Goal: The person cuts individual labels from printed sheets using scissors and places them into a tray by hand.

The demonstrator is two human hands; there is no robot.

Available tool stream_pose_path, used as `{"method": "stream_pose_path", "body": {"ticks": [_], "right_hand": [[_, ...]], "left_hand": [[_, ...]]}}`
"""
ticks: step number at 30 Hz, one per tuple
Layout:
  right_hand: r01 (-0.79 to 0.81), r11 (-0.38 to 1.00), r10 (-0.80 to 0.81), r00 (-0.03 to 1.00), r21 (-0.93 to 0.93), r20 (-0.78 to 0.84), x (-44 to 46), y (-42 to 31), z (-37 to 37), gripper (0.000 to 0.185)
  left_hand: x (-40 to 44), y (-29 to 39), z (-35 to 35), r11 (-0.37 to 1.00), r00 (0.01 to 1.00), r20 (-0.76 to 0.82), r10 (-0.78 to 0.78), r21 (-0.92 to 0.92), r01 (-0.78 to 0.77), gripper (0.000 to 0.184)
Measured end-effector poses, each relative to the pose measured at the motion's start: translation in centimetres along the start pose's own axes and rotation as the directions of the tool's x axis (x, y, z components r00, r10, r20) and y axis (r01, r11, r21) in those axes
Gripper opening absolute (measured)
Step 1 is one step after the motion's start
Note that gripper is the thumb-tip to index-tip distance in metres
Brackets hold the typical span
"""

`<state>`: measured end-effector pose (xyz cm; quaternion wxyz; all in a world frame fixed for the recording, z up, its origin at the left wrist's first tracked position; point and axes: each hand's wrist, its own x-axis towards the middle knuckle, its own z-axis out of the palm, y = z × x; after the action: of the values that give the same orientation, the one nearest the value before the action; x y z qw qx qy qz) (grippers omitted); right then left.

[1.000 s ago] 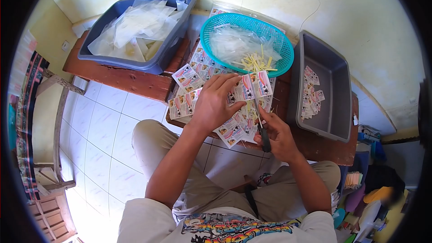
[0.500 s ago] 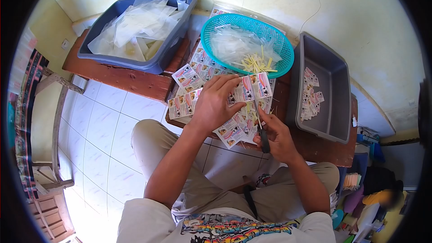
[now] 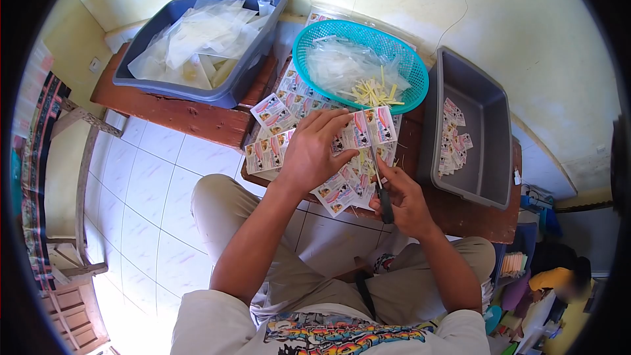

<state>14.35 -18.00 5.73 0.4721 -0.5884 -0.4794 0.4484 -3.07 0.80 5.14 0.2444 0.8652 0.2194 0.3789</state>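
Note:
A strip of printed labels (image 3: 355, 131) is pinched in my left hand (image 3: 316, 150), its right end sticking out past the fingers. My right hand (image 3: 401, 201) is wrapped round the black handles of a pair of scissors (image 3: 385, 202). The blades point up and meet the strip between its last two labels. More printed label sheets (image 3: 336, 194) lie beneath and around both hands. Just above them sits a teal basket (image 3: 420, 73) holding clear plastic bags and short yellow strips.
A grey-blue tub (image 3: 230, 100) with translucent plastic sheets stands at the upper left on a reddish wooden bench (image 3: 177, 113). On the right, a dark grey tub (image 3: 488, 158) holds small cut labels. Shelves and a person in dark and yellow clothing (image 3: 559, 269) are at the lower right.
The person at the lower right has shifted slightly. My hands, the strip and the scissors look almost the same as before.

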Motion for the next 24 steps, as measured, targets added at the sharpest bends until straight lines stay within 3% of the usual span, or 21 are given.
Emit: {"method": "stream_pose_path", "body": {"ticks": [8, 24], "right_hand": [[-0.072, 0.997, 0.073, 0.997, 0.038, -0.007, -0.14, -0.19, 0.19, 0.086], [-0.064, 0.998, 0.064, 0.998, -0.023, -0.015, -0.17, 0.05, 0.23, 0.085]], "left_hand": [[-0.08, -0.12, 0.13, 1.000, 1.000, 0.001, 0.003, 0.007, -0.003, 0.067], [-0.13, -0.27, 0.28, 1.000, 1.000, -0.002, -0.001, 0.013, 0.001, 0.065]]}}
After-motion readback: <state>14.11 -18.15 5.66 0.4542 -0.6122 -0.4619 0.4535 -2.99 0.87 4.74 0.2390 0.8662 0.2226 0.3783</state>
